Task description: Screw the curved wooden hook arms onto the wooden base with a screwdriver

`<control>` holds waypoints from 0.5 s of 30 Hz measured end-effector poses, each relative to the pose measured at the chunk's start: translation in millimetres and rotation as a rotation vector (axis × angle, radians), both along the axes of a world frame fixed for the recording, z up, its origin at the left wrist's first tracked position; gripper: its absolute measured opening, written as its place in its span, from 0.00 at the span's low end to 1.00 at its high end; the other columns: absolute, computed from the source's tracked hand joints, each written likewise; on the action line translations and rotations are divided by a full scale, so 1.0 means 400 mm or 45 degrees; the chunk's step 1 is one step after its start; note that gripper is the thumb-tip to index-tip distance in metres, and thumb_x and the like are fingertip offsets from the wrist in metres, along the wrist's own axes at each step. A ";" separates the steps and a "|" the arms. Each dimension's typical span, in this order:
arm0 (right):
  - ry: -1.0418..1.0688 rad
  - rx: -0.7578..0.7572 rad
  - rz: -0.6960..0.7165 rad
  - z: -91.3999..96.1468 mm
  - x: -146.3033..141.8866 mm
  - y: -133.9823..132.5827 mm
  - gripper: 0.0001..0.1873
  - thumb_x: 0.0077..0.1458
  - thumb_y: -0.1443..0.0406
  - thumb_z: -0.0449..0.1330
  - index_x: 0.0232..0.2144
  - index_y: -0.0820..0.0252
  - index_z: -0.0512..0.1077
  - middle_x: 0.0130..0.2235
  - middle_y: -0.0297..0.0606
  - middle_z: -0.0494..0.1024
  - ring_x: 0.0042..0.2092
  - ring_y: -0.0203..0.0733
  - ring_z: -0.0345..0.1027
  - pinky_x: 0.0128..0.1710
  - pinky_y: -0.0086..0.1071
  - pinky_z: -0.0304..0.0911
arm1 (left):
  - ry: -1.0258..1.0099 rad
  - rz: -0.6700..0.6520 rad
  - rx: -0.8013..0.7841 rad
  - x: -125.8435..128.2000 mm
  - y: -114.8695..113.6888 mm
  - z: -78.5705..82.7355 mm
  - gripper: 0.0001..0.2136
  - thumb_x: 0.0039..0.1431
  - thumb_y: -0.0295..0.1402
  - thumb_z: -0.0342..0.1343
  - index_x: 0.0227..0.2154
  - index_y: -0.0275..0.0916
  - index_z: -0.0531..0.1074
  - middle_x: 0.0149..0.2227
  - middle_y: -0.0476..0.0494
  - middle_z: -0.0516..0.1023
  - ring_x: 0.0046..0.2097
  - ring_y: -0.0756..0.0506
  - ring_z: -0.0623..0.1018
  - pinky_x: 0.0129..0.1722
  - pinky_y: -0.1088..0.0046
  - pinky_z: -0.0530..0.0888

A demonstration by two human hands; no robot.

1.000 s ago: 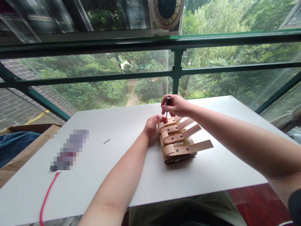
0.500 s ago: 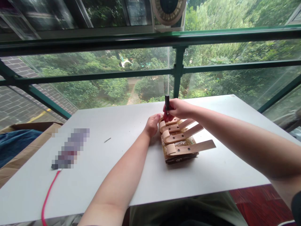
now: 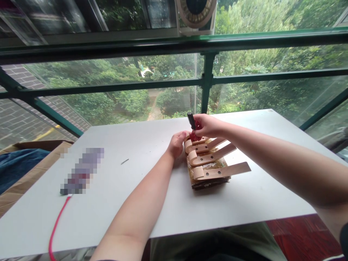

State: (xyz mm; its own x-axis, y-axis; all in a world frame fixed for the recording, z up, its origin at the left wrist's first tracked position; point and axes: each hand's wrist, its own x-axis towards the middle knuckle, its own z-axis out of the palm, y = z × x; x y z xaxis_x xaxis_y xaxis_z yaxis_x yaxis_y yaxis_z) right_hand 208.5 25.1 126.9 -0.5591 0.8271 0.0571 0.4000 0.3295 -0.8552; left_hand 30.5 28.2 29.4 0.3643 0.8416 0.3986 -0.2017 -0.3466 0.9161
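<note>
Right hand [image 3: 201, 127] closed; left hand [image 3: 177, 144] part-curled at far-left corner, cannot tell what it grips. Worktop [image 3: 152, 148] carries taped block [image 3: 209, 184] right of centre, wooden hooks [image 3: 227, 170] in row on top. Screwdriver [image 3: 191, 120], tilted, gripped in right hand above block's far end. Thin metal piece [image 3: 124, 161] well left.

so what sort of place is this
Probably a balcony, perhaps a home's: a green railing with clear panels runs just behind the white table, and trees show beyond it, seen from above.
</note>
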 end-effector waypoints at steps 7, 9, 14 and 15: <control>0.008 -0.035 -0.002 -0.004 0.004 0.004 0.12 0.51 0.74 0.62 0.35 0.58 0.64 0.27 0.33 0.79 0.30 0.41 0.78 0.29 0.31 0.76 | 0.033 -0.007 0.041 -0.005 0.001 0.002 0.24 0.62 0.51 0.49 0.33 0.33 0.78 0.34 0.39 0.80 0.39 0.41 0.77 0.47 0.63 0.71; 0.004 -0.043 0.025 -0.003 0.002 0.003 0.10 0.51 0.72 0.64 0.32 0.59 0.65 0.27 0.35 0.79 0.31 0.41 0.78 0.31 0.32 0.76 | 0.040 -0.005 0.073 -0.005 -0.002 0.008 0.24 0.63 0.50 0.48 0.32 0.34 0.78 0.34 0.39 0.79 0.39 0.41 0.76 0.47 0.63 0.70; -0.031 -0.052 0.061 0.006 -0.009 -0.001 0.08 0.50 0.70 0.66 0.30 0.61 0.69 0.28 0.36 0.81 0.32 0.41 0.78 0.33 0.32 0.76 | 0.023 -0.014 0.077 0.000 -0.008 0.023 0.24 0.61 0.52 0.49 0.28 0.35 0.76 0.32 0.40 0.78 0.38 0.41 0.76 0.47 0.63 0.70; -0.042 -0.047 0.057 0.008 -0.011 -0.002 0.07 0.50 0.71 0.65 0.30 0.61 0.69 0.27 0.36 0.81 0.31 0.40 0.78 0.33 0.31 0.76 | 0.010 -0.015 0.069 0.000 -0.006 0.024 0.23 0.60 0.52 0.50 0.28 0.35 0.76 0.32 0.40 0.78 0.38 0.41 0.75 0.46 0.63 0.70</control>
State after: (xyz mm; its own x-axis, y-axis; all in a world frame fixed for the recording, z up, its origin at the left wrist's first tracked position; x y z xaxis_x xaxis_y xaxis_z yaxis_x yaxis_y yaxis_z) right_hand 204.2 24.4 130.1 -0.5969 0.8023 0.0083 0.4134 0.3164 -0.8538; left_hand 30.6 25.6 38.9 0.3773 0.8146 0.4404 -0.1987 -0.3933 0.8977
